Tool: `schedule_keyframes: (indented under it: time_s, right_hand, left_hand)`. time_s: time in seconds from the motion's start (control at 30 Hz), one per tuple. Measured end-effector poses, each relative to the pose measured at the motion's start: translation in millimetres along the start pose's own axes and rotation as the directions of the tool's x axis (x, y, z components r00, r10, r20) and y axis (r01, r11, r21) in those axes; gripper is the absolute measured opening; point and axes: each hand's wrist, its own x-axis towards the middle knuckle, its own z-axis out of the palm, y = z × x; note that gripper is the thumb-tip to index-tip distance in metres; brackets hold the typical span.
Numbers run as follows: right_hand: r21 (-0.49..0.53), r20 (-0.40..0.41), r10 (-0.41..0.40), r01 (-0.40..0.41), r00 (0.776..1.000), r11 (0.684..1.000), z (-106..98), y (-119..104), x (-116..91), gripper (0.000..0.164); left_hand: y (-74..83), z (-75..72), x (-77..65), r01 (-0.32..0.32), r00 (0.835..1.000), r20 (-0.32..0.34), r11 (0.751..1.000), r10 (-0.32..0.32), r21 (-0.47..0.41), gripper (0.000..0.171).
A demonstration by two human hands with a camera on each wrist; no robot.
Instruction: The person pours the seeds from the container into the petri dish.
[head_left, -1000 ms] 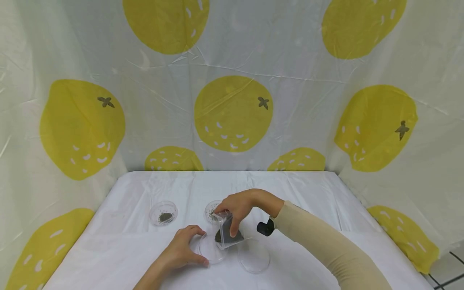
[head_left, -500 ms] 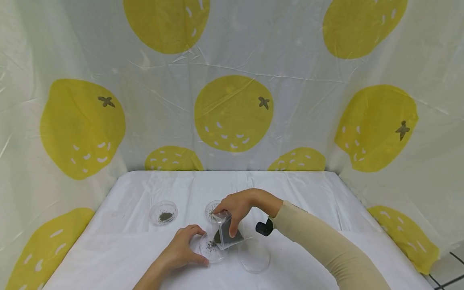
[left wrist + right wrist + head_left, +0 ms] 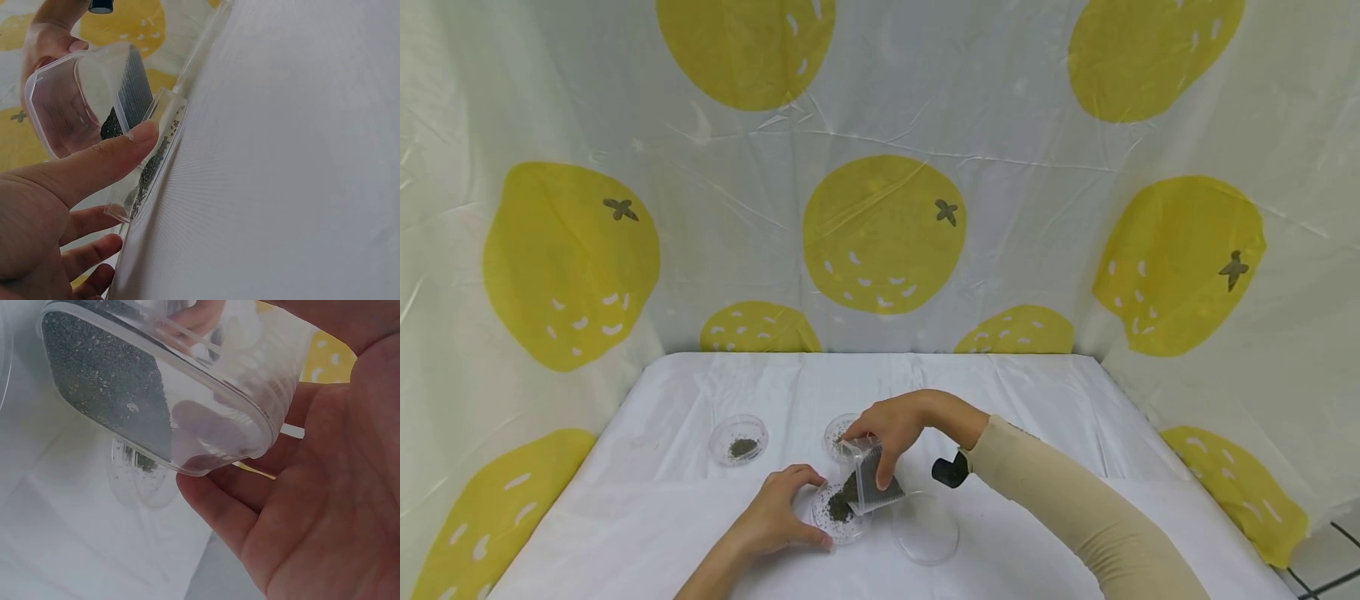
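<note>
My right hand (image 3: 891, 429) grips a clear ribbed plastic container (image 3: 206, 394) and holds it tipped over a petri dish (image 3: 847, 536). Dark, seed-like granules (image 3: 103, 372) fill the container's lower side, and some run over its rim. A small dark heap (image 3: 840, 505) with scattered grains lies in the dish. My left hand (image 3: 781, 514) holds that dish on the table between thumb and fingers. In the left wrist view, the thumb presses the rim of the dish (image 3: 172, 106), and the fingers lie at its other side.
Just right of the held dish lies a clear round dish or lid (image 3: 927, 542). At the back left stands a petri dish (image 3: 724, 437) with a dark heap. Another petri dish (image 3: 833, 435) with grains stands behind the container, partly hidden. A patterned curtain (image 3: 880, 333) borders the white table.
Dark granules have poured from the container into the held dish, which looked bare a second ago, and a heap has grown there. Both hands have stayed nearly still.
</note>
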Motion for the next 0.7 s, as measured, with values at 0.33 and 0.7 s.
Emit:
schedule_keyframes:
  time_s: [0.33, 0.7]
  right_hand:
    - [0.073, -0.008, 0.01, -0.01, 1.0, 0.997, 4.4, 10.4, -4.4, 0.091]
    - [0.241, -0.056, -0.079, 0.09, 0.995, 0.966, 15.6, 31.7, -11.2, 0.084]
  left_hand:
    - [-0.6, 0.5, -0.4, -0.01, 1.0, -0.006, 1.0, 0.01, 0.006, 0.072]
    - [-0.6, -0.4, -0.7, -0.016, 1.0, -0.013, 1.0, 0.016, 0.022, 0.072]
